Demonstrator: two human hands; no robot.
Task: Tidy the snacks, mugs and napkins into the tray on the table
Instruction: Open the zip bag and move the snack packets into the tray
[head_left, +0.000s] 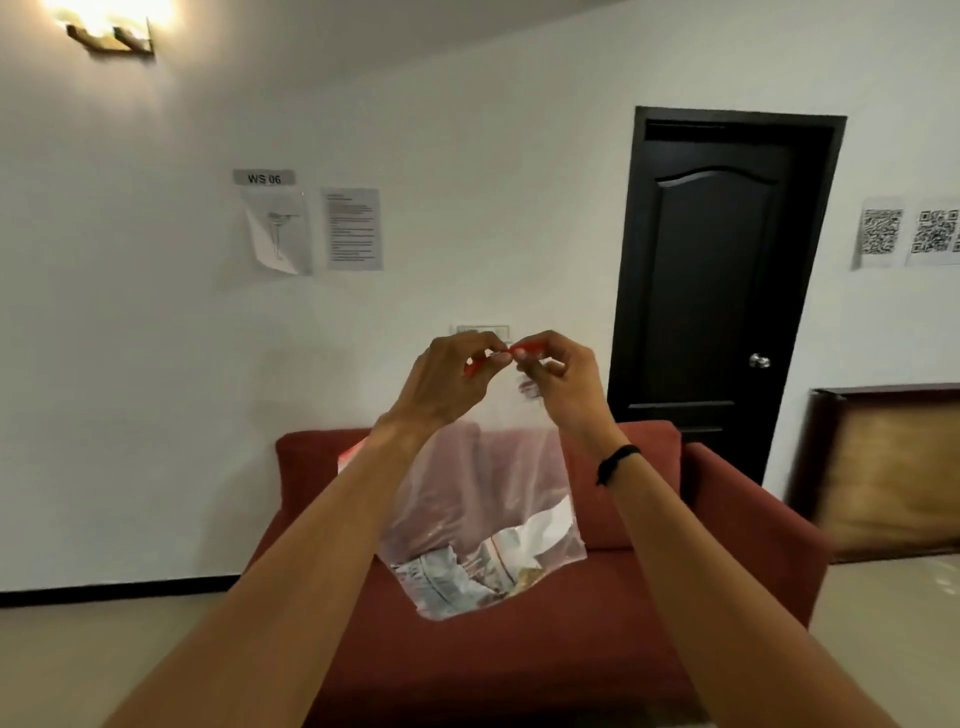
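Note:
A clear plastic zip bag (483, 509) with a red seal strip hangs in the air in front of me. Several wrapped snack packets lie in its bottom. My left hand (447, 382) and my right hand (558, 376) both pinch the red strip at the top, fingertips almost touching. A black band circles my right wrist. No tray, mug, napkin or table is in sight.
A red sofa (649, 597) stands right behind the bag against a white wall. A dark door (722, 280) is at the right, with a framed board (893, 473) leaning on the wall beside it. Papers hang on the wall. The floor is pale tile.

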